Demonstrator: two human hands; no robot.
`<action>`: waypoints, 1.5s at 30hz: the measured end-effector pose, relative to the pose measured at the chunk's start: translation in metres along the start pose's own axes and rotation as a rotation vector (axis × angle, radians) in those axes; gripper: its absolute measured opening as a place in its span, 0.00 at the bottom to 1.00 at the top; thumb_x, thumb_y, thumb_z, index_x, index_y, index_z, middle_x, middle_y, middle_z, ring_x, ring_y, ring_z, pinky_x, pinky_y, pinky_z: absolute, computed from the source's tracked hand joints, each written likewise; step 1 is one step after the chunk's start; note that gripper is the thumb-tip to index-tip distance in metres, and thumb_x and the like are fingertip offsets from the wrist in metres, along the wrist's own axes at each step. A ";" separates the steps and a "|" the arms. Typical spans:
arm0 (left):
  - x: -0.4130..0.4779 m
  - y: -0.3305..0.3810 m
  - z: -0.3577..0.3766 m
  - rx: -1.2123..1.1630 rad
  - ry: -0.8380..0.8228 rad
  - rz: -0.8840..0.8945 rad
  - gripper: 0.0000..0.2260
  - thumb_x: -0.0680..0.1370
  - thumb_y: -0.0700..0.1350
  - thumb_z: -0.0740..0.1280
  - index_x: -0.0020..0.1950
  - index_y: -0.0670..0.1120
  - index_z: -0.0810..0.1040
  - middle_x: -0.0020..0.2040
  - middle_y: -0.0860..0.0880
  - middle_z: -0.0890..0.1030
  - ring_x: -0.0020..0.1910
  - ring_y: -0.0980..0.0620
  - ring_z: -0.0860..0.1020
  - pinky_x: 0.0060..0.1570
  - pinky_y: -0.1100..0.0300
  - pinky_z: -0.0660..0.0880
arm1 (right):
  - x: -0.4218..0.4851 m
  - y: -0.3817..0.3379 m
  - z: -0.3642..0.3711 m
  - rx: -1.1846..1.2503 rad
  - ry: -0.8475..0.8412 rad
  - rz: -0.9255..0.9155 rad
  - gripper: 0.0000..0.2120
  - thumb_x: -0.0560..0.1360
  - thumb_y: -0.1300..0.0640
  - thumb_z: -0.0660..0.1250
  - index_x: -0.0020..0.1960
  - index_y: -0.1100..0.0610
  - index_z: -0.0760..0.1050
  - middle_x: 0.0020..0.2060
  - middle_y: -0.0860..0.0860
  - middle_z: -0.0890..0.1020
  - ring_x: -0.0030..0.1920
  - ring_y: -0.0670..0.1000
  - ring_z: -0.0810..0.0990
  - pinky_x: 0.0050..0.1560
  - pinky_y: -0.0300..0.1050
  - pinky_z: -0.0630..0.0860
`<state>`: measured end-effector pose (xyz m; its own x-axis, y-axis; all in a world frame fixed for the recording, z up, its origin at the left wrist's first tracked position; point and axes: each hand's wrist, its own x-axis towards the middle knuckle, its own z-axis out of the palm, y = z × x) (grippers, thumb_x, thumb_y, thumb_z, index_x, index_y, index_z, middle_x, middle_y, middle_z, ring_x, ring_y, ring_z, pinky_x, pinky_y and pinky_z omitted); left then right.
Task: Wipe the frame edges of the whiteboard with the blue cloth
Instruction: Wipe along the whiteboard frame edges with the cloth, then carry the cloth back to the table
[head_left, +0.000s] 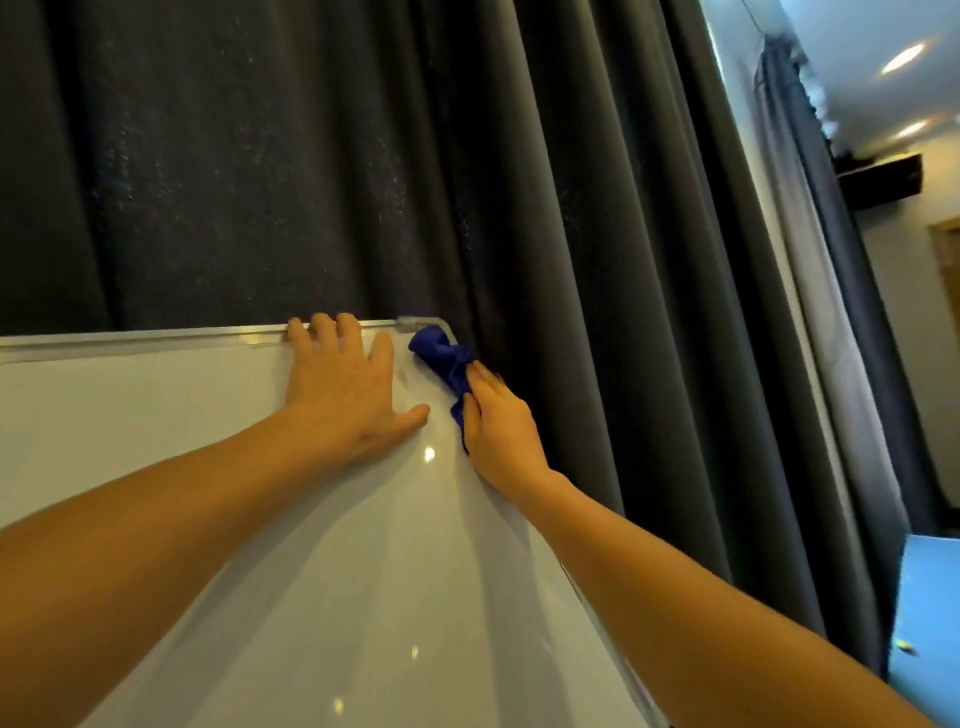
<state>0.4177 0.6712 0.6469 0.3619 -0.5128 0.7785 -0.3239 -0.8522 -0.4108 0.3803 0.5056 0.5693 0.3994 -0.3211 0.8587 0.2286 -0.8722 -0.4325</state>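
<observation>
The whiteboard (156, 415) fills the lower left, with a silver metal frame (156, 335) along its top edge and down its right side. My left hand (343, 389) lies flat and spread on the board, fingertips hooked over the top frame near the upper right corner. My right hand (498, 426) grips the bunched blue cloth (441, 358) and presses it against the right frame edge just below that corner. The cloth hides that stretch of the frame.
Dark pleated curtains (571, 208) hang close behind and to the right of the board. Further right are a pale wall strip, ceiling lights (904, 57) and a bright blue panel (930, 613) at the lower right.
</observation>
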 end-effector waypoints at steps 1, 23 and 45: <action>-0.006 0.013 0.003 -0.046 0.002 0.078 0.41 0.71 0.73 0.52 0.76 0.47 0.61 0.75 0.38 0.62 0.73 0.35 0.58 0.71 0.37 0.52 | -0.013 0.003 -0.001 0.034 -0.008 0.021 0.24 0.82 0.59 0.58 0.77 0.60 0.61 0.75 0.56 0.67 0.76 0.57 0.62 0.76 0.50 0.58; -0.287 0.170 -0.047 -2.380 -0.983 -0.333 0.24 0.73 0.33 0.69 0.69 0.45 0.71 0.63 0.41 0.79 0.60 0.37 0.78 0.59 0.40 0.77 | -0.311 -0.060 -0.167 0.701 0.219 0.943 0.16 0.76 0.69 0.63 0.59 0.55 0.81 0.55 0.56 0.84 0.50 0.54 0.86 0.43 0.47 0.83; -0.516 0.427 -0.161 -2.367 -1.260 -0.353 0.07 0.75 0.36 0.71 0.53 0.42 0.82 0.49 0.43 0.86 0.51 0.43 0.84 0.46 0.55 0.81 | -0.601 0.010 -0.405 0.777 0.344 1.331 0.13 0.80 0.57 0.62 0.60 0.60 0.79 0.57 0.60 0.83 0.57 0.60 0.82 0.54 0.56 0.81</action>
<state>-0.0482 0.5889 0.1459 0.3294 -0.9422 -0.0623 0.2378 0.0189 0.9711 -0.2172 0.5397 0.1603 0.4899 -0.8309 -0.2638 0.3166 0.4515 -0.8342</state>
